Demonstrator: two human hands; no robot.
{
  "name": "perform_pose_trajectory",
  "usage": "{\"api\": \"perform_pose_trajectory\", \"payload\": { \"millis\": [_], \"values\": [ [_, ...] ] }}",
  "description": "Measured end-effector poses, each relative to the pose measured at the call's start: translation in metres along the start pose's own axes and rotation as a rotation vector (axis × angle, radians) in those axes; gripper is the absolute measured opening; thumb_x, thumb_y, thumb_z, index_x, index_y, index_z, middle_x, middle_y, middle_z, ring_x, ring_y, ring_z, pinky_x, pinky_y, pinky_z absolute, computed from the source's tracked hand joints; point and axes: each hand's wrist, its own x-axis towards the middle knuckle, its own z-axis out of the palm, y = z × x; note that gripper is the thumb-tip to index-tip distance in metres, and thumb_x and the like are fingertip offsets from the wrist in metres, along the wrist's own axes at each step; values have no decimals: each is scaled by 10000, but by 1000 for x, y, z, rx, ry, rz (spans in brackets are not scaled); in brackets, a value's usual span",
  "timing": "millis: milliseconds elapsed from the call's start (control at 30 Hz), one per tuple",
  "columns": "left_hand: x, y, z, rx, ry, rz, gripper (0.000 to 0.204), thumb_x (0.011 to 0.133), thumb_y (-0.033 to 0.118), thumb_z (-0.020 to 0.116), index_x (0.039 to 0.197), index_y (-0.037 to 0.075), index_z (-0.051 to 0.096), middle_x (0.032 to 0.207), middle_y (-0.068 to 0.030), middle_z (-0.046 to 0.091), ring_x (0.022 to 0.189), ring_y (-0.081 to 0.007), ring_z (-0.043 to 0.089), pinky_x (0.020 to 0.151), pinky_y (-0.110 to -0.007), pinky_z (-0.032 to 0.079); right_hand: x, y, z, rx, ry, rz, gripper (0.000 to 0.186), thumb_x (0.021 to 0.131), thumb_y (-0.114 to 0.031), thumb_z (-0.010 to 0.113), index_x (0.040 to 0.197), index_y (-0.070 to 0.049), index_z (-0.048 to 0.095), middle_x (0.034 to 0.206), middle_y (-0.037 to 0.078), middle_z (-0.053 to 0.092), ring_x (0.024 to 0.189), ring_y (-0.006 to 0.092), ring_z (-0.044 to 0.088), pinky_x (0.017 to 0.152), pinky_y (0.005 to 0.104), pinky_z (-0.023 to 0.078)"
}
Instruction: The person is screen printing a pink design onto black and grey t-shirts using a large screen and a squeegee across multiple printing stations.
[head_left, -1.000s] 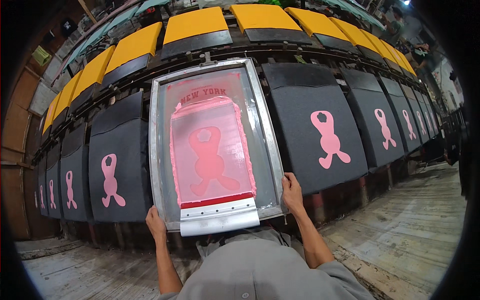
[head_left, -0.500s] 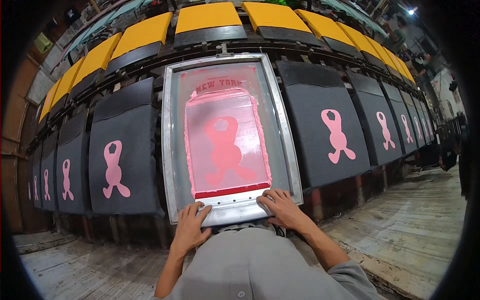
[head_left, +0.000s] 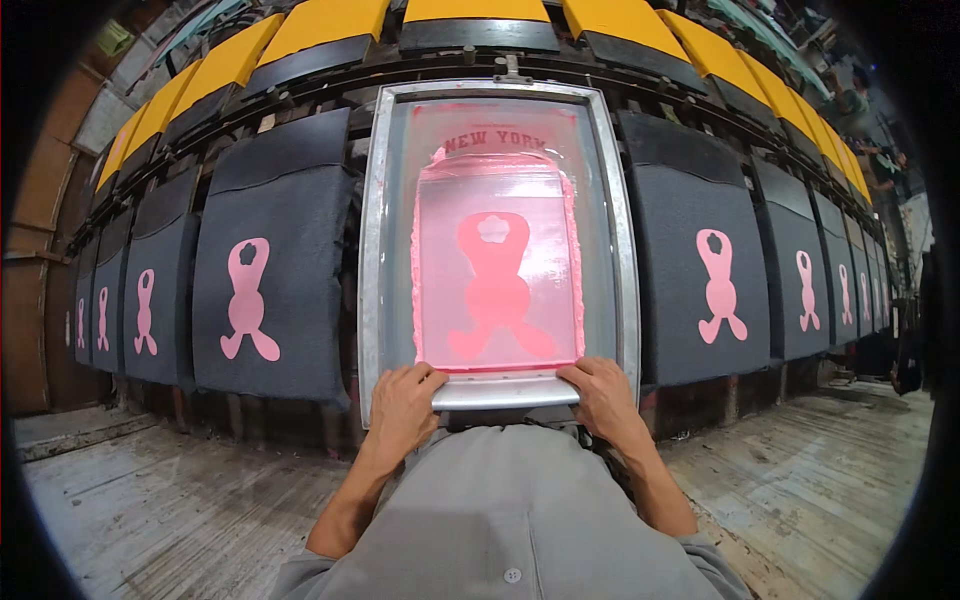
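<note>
A screen-printing frame (head_left: 622,230) with a metal rim lies in front of me. Through its mesh shows a pink rabbit-like figure (head_left: 492,295), bordered by thick ridges of pink ink (head_left: 417,270). Across the near end of the mesh sits a metal squeegee (head_left: 505,393), only a thin strip of its red blade visible. My left hand (head_left: 405,405) is closed on the squeegee's left end, fingers curled over its top edge. At the right end my right hand (head_left: 603,400) grips it the same way. Both thumbs are mostly hidden.
Dark fabric panels (head_left: 700,210) with pink figures printed on them stand in a row on both sides. Behind them runs a second row of boards with yellow fabric (head_left: 475,10). A metal clamp (head_left: 513,70) meets the frame's far edge. Wooden flooring (head_left: 790,450) lies below.
The squeegee has tilted, so its broad face and red blade show less. My fingers have gone from resting spread on it to curling round its ends. The whole view has shifted.
</note>
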Motion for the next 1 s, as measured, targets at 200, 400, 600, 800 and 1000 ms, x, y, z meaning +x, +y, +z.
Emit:
{"api": "perform_pose_trajectory", "payload": {
  "millis": [200, 400, 600, 800, 1000],
  "values": [
    [12, 4, -21, -33, -128, -30, 341, 624, 40, 692, 961, 85, 719, 886, -63, 662, 842, -275, 632, 761, -413, 405, 14, -1, -23, -7, -149, 18, 386, 618, -36, 728, 1002, -78, 723, 939, 111, 693, 880, 339, 655, 789, 439, 518],
    [65, -12, -46, -38, -181, 17, 234, 660, 88, 668, 886, 85, 731, 828, -96, 690, 841, -316, 657, 761, -444, 436, 65, 15, -54, -1, -272, 39, 357, 665, -74, 747, 1021, -102, 738, 946, 121, 719, 881, 325, 687, 774, 424, 550],
    [178, -65, -52, 50, 194, 102, 229, 680, 82, 667, 903, 95, 717, 864, -108, 683, 869, -321, 660, 747, -459, 467, 182, 54, -73, -104, 64, -16, 385, 683, -45, 737, 1067, -74, 715, 1015, 149, 706, 952, 359, 666, 835, 440, 531],
    [220, -91, -11, 141, 354, 114, 286, 676, 71, 703, 961, 100, 705, 951, -93, 678, 926, -284, 644, 805, -421, 452, 235, 89, -42, -210, 259, -85, 386, 672, -12, 741, 1050, -89, 721, 1001, 121, 706, 938, 359, 668, 827, 429, 536],
    [243, -92, -44, 72, 313, 93, 279, 660, 47, 684, 933, 85, 725, 896, -96, 691, 856, -322, 652, 795, -450, 442, 249, 77, -74, -166, 214, -41, 314, 728, -45, 685, 1012, -159, 753, 931, 124, 718, 862, 348, 690, 776, 455, 552]
  ]
}}
